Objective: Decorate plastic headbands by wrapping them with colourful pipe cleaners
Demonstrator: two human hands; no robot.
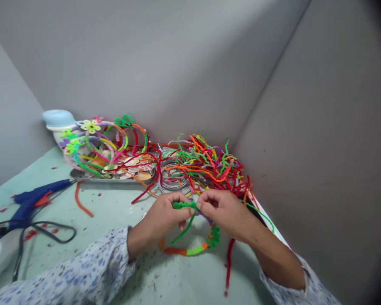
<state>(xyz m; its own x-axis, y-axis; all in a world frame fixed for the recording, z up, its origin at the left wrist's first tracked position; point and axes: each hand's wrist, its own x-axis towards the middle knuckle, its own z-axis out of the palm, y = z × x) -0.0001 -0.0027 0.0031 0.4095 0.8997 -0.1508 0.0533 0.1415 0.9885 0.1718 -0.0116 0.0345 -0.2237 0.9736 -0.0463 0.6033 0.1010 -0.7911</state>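
The left hand (167, 216) and the right hand (225, 212) meet above the table (92, 254), and between them they hold a ring wrapped in pipe cleaners (195, 250), which has orange, lime, green and purple parts. The ring is in front of the person, near the middle of the table. The left thumb and the bent fingers pinch a curled green pipe cleaner (184, 205), whose straight tail hangs down inside the ring. The right thumb and index finger are closed together at the other end of this green piece, but the fingertips cover what exactly they grip; the other right fingers are folded, and partly I cannot see them. The left hand hides the upper left part of the ring. Behind, a heap of pipe cleaners (209, 163) lies partly over a coil of wire (173, 180), so its full shape is not clear. Finished-looking rings (97, 148) cover part of the shell tray (120, 181) and of a white container with blue lid (59, 119). At the left, the cable of the blue glue gun (31, 201) is cut by the picture edge.
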